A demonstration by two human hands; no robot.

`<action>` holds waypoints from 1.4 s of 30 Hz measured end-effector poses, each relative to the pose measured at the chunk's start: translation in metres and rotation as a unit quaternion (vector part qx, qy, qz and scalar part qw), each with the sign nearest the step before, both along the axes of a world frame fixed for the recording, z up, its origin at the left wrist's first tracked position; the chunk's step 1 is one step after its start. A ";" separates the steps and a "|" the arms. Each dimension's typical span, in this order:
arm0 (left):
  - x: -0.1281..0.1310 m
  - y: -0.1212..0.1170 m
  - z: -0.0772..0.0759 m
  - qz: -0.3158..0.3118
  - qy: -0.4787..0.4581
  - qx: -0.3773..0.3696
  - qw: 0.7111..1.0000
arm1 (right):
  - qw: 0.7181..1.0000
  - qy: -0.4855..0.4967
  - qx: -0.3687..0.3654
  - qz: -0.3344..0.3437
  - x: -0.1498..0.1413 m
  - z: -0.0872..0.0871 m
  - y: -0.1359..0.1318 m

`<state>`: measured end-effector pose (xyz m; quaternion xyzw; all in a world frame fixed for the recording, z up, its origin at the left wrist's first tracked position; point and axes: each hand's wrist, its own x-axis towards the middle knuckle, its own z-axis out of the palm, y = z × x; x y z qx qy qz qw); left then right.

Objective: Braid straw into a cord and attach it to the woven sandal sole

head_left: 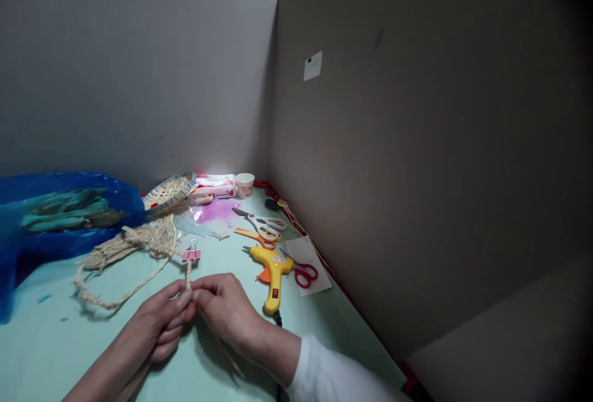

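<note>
Pinching a pale fibre cord [188, 271] between the thumb and forefinger of the left hand [160, 325] and, right against it, of the right hand [227, 306], just on the near side of the pink binder clip [191, 255]. Folding the other left fingers in toward the palm; can't tell the pose of the other right fingers, hidden behind the hand. Most likely at the stage of plaiting or twisting strands together, judging by the roughly braided loop [104, 304] on the table [50, 359] to the left, beside a thick bundle of similar fibre [111, 252]. For the next move, probably best to hold the pinch firm and draw the strands evenly taut against the clip, without slackening the twist, then shift the grip toward the thin loose strand [231, 359] below the right wrist. Not touching the yellow glue gun [277, 272] to the right, nor the red-handled scissors [306, 275] just beside it, partly on a white card [319, 289].
</note>
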<state>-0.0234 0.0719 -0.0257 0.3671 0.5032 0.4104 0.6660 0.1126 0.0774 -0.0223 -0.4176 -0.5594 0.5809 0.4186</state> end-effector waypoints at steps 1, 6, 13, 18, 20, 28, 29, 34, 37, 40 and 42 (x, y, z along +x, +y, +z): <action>0.000 0.000 -0.001 0.010 -0.014 -0.014 1.000 | 1.000 -0.023 0.009 -0.002 0.001 0.002 0.000; -0.007 -0.003 -0.006 0.018 -0.015 -0.025 0.999 | 0.991 -0.133 0.019 0.018 0.004 0.011 -0.004; -0.006 -0.006 -0.015 -0.014 0.076 -0.016 0.997 | 0.953 -0.285 0.102 0.022 0.010 0.017 -0.020; -0.005 -0.006 -0.018 -0.017 0.110 0.019 0.994 | 0.843 -0.512 0.164 -0.029 0.046 0.047 0.003; -0.006 -0.006 -0.019 -0.030 0.109 0.014 0.993 | 0.808 -0.562 0.146 -0.099 0.074 0.060 0.026; 0.001 -0.011 -0.011 0.019 0.088 -0.016 0.996 | 0.720 -0.665 0.079 -0.183 0.141 0.045 0.073; 0.003 -0.011 -0.008 0.018 0.089 -0.016 0.996 | 0.715 -0.671 0.076 -0.181 0.141 0.040 0.073; 0.005 -0.013 -0.001 0.008 0.099 -0.024 0.995 | 0.713 -0.669 0.077 -0.196 0.140 0.025 0.079; 0.006 -0.014 -0.001 0.013 0.094 -0.010 0.995 | 0.725 -0.644 0.089 -0.227 0.141 0.026 0.081; 0.007 -0.014 -0.002 0.026 0.090 0.001 0.996 | 0.743 -0.600 0.122 -0.270 0.141 0.035 0.078; 0.008 -0.014 -0.004 0.031 0.085 0.018 0.996 | 0.764 -0.550 0.162 -0.296 0.141 0.046 0.074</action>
